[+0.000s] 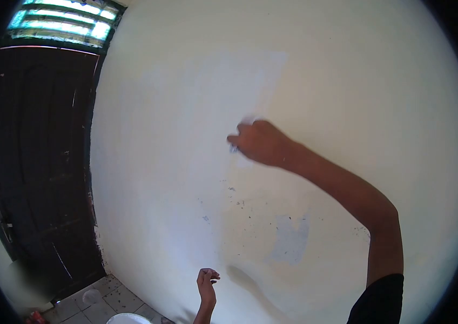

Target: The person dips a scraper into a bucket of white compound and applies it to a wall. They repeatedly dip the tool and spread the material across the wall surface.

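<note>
My right hand [261, 141] is raised to the cream wall [342, 108], its fingers closed around something small and pale. Whitish edges of it show above and below the fingers, but the hand hides its kind. Around this hand a paler, whiter area [240, 75] covers part of the wall. Low in the view is my left hand [207, 276], near the wall, with loosely bent fingers slightly apart and no object visible in it.
A dark door [37, 162] stands at the left under a barred window [61, 24]. Below, a white bucket [127, 318] and a clear container [92, 296] are on the grey tiled floor [123, 298]. Dark specks and a bluish-white patch [288, 240] mark the lower wall.
</note>
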A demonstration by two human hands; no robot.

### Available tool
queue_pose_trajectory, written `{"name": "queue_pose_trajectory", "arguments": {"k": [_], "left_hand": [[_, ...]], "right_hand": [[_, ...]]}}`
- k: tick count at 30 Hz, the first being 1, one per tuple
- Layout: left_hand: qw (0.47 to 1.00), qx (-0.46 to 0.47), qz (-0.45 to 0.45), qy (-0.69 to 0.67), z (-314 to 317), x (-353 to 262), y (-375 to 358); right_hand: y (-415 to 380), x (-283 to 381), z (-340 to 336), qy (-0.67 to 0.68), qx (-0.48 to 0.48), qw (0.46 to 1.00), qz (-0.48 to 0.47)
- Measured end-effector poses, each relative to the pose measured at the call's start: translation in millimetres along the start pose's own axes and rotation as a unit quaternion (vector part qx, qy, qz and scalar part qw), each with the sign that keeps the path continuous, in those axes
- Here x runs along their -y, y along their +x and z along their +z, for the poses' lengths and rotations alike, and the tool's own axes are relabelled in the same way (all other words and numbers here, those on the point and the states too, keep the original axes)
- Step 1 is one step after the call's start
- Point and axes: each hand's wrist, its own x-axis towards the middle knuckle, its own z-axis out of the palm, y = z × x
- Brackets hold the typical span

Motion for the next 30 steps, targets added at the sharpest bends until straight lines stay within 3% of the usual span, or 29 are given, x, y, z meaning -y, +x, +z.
{"name": "queue_pose_trajectory", "arguments": {"k": [3, 5, 6, 8, 10, 13, 14, 17, 19, 22, 23, 26, 30], "left_hand": [[1.000, 0.007, 0.005, 0.004, -1.9, -0.6, 0.1], [1.000, 0.007, 0.003, 0.007, -3.3, -1.8, -2.4], [1.000, 0.003, -0.010, -0.012, -2.9, -5.9, -3.7], [0.999, -0.003, -0.020, -0.035, -1.6, -11.3, -4.1], [0.999, -0.006, -0.019, -0.035, -1.0, -14.2, -1.8], [0.999, -0.009, -0.008, -0.042, -3.6, -14.7, -2.0], [0.999, -0.010, -0.009, -0.040, -5.7, -13.3, -2.0], [0.999, -0.026, -0.018, -0.037, -9.6, -9.2, 0.1], [0.998, -0.039, -0.014, -0.037, -11.6, -11.6, -1.5], [0.998, -0.047, -0.002, -0.042, -14.6, -11.0, 1.4], [0.998, -0.045, -0.004, -0.041, -16.5, -13.7, 0.0], [0.996, -0.058, 0.024, -0.057, -12.4, -11.0, 1.9], [0.996, -0.052, 0.020, -0.072, -9.4, -10.6, 2.2]], "right_hand": [[-0.6, 15.7, -18.0, 0.104, 0.055, 0.992, 0.043], [4.1, -4.1, -27.9, 0.331, 0.031, 0.933, 0.140], [6.9, -17.3, -31.3, 0.366, 0.008, 0.916, 0.165], [16.4, -58.9, -26.0, 0.325, -0.005, 0.924, 0.203], [25.8, -98.8, -32.7, 0.166, -0.104, 0.968, 0.156], [43.7, -143.2, -47.1, 0.041, -0.176, 0.964, 0.193], [48.6, -148.0, -51.4, -0.028, -0.229, 0.961, 0.154], [54.6, -153.3, -54.4, -0.047, -0.186, 0.961, 0.197], [53.5, -147.4, -48.4, -0.116, -0.233, 0.957, 0.128], [43.9, -131.6, -26.9, -0.118, -0.172, 0.967, 0.147], [41.0, -130.3, -17.2, -0.118, -0.172, 0.974, 0.092], [25.3, -88.2, -12.7, -0.053, -0.115, 0.990, 0.057], [20.6, -79.7, -40.9, -0.015, -0.143, 0.987, 0.066]]}}
